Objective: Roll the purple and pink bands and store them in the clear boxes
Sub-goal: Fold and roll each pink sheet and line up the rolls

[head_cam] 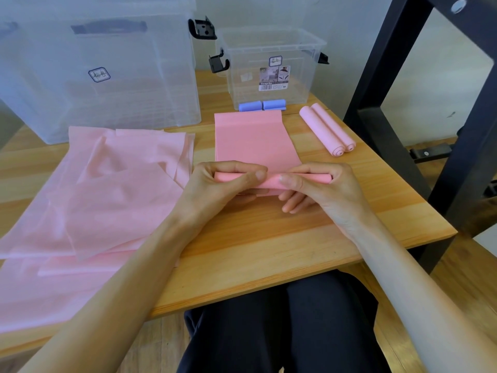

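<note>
Head view: both hands, left (215, 184) and right (320, 187), curled round the rolled near end of a pink band (256, 141) on the bench (282, 238). Unrolled length flat beyond the fingers. Farther off, purple rolls (262, 105) against small clear box (271, 65); pink rolls (326, 130) right of them.

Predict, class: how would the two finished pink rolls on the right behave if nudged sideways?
The pink rolls are round cylinders lying loose on the table, so they would probably roll. Wound from thin band, they likely weigh little and squash slightly. Nothing visibly fastens them, so the outer ends might start to unwind.
</note>
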The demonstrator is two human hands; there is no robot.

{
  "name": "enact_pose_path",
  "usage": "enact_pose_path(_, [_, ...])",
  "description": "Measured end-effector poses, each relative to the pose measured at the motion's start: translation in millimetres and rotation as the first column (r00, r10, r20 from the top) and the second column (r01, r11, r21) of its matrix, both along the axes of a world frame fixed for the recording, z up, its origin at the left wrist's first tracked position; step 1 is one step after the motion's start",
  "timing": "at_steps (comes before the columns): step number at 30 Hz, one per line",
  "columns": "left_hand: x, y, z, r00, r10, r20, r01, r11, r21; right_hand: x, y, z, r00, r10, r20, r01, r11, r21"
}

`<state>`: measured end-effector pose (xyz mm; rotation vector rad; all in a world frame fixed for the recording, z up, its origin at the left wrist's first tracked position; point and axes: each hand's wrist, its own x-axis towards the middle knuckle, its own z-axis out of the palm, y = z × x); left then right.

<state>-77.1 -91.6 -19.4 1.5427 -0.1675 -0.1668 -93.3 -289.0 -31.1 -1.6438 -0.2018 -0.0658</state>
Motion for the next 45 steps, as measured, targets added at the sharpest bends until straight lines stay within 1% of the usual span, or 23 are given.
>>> enact_pose_path(4, [-0.4, 0.9, -1.2, 0.999, -0.015, 0.048, 0.013, 0.999, 0.037, 0.1, 0.6, 0.3, 1.000, -0.007, -0.028, 0.007, 1.000, -0.009])
enact_pose_path(10, [-0.5, 0.6, -0.9, 1.000, -0.006, -0.017, 0.007, 0.998, 0.060, 2.0, 0.3, -0.2, 1.000, 0.028, 0.001, -0.028, 1.000, 0.006])
enact_pose_path(16, [-1.8, 0.0, 1.2, 1.000, -0.018, 0.009, 0.018, 1.000, 0.021, 2.5, 0.0, -2.0, 1.000, -0.004, 0.006, 0.004, 1.000, -0.010])
enact_pose_path(18, [-1.9, -0.2, 0.6, 1.000, -0.018, 0.011, 0.017, 0.999, 0.029, 2.3, -0.2, -1.8, 1.000, 0.003, -0.002, -0.003, 1.000, -0.016])
enact_pose_path(23, [0.4, 1.5, -0.5, 0.999, 0.010, -0.042, -0.010, 1.000, 0.013, 1.5, -0.5, 0.5, 0.998, 0.070, 0.001, -0.070, 0.997, -0.024])
enact_pose_path(25, [0.7, 1.6, -0.5, 0.999, 0.007, -0.052, -0.007, 1.000, -0.001, 1.6, -0.8, 0.1, 0.998, 0.070, 0.010, -0.069, 0.997, -0.025])
enact_pose_path(31, [0.4, 1.8, -1.0, 1.000, 0.005, 0.014, -0.005, 0.999, 0.037, 1.1, -1.1, -1.4, 0.999, 0.024, -0.024, -0.025, 0.999, -0.030])
enact_pose_path(39, [0.2, 2.5, -1.1, 0.999, -0.002, -0.033, 0.003, 1.000, 0.024, 2.2, -1.0, -0.4, 0.998, 0.061, 0.002, -0.061, 0.998, -0.020])
enact_pose_path(43, [-0.9, 0.8, -0.1, 0.999, 0.006, 0.033, -0.008, 0.999, 0.051, 1.5, -0.8, -1.4, 0.999, 0.027, -0.020, -0.028, 0.999, -0.019])
enact_pose_path(45, [-1.3, 0.6, 0.0, 0.999, 0.004, 0.036, -0.006, 0.999, 0.051, 1.6, -0.7, -1.0, 0.999, 0.025, -0.025, -0.026, 1.000, -0.016])
